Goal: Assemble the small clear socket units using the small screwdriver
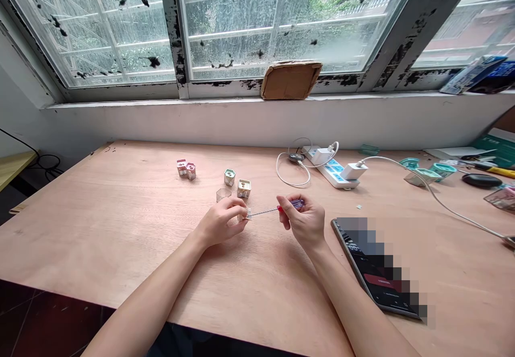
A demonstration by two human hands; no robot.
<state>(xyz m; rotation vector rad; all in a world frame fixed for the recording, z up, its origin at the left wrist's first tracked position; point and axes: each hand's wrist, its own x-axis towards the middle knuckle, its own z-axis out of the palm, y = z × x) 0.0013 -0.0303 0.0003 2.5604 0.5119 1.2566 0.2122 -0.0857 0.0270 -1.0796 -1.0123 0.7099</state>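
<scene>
Near the middle of the wooden table, my left hand [225,220] is closed around a small pale box-like piece [243,215], mostly covered by the fingers. My right hand [304,218] grips a screwdriver [265,211] by its red and purple handle. Its thin metal shaft points left, and the tip meets the pale piece or lies right beside it. Just beyond my left hand stand a clear hexagonal cup [223,195], a small tan box [243,188] and a small green-topped box [229,177]. Two small red-topped boxes [186,169] stand together farther left.
A power strip [336,173] with white chargers and cables lies at the back. To my right is a large phone [378,271]. Teal-rimmed containers [422,176], a black mouse [482,180] and a yellow-handled tool [501,170] sit farther right. A cardboard piece [291,80] leans against the window.
</scene>
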